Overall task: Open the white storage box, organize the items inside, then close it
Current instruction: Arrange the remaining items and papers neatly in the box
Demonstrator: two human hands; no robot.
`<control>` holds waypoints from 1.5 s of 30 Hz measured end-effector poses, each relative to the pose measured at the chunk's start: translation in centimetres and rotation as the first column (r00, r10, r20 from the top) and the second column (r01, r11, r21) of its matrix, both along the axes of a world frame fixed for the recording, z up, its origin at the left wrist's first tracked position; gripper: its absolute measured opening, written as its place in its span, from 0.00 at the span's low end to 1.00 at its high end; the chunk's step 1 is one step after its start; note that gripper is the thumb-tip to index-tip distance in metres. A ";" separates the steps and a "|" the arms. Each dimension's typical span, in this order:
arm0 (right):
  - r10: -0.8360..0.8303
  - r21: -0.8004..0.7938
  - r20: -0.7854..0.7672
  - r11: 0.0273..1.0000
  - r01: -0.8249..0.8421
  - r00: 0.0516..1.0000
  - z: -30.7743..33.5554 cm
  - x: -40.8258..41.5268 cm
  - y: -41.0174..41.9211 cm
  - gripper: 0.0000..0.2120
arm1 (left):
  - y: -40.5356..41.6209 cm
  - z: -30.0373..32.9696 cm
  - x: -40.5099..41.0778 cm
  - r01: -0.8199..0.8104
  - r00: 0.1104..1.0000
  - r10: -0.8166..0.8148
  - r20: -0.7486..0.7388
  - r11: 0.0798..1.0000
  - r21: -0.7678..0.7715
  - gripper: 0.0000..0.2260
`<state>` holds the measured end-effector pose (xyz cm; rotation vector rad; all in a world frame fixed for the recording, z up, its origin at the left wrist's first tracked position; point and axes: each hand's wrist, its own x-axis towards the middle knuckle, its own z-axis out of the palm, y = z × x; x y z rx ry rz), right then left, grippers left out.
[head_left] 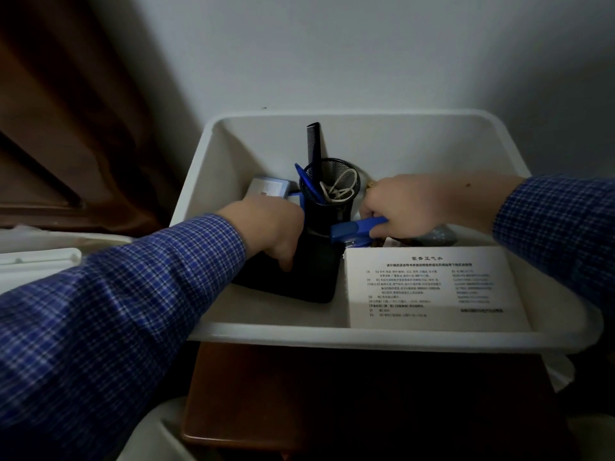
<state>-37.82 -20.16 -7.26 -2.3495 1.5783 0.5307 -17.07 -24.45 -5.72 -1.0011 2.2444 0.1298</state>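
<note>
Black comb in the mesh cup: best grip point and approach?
Grip the comb on its top half, coming straight down from above. It stands near upright, well clear of the mesh cup rim, so that end is free; its lower end is buried among the cup's contents. Pinch across the flat faces, then lift vertically.
</note>
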 end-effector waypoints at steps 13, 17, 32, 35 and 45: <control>-0.018 0.020 -0.026 1.000 0.019 1.000 0.3 0.2 -0.4 0.08 | 0.6 2.0 1.3 0.188 0.982 -0.181 -0.053 0.956 0.227 0.19; -0.029 0.030 -0.019 0.999 0.030 0.999 0.2 0.4 -0.2 0.08 | 1.4 3.3 3.4 0.290 0.950 -0.265 -0.168 0.945 0.151 0.09; -0.036 0.027 0.032 0.999 0.035 0.999 -0.1 2.0 0.1 0.08 | -3.6 8.0 11.7 0.126 0.594 0.471 -0.652 0.746 0.654 0.15; -0.061 0.019 0.059 0.998 0.060 0.996 -0.3 1.8 0.4 0.08 | -3.6 8.1 11.6 0.124 0.550 0.503 -0.667 0.740 0.661 0.17; -0.147 -0.046 0.230 0.986 0.162 0.962 -1.5 1.4 1.2 0.11 | -2.4 7.3 10.5 -0.002 0.409 0.605 -0.683 0.749 0.662 0.19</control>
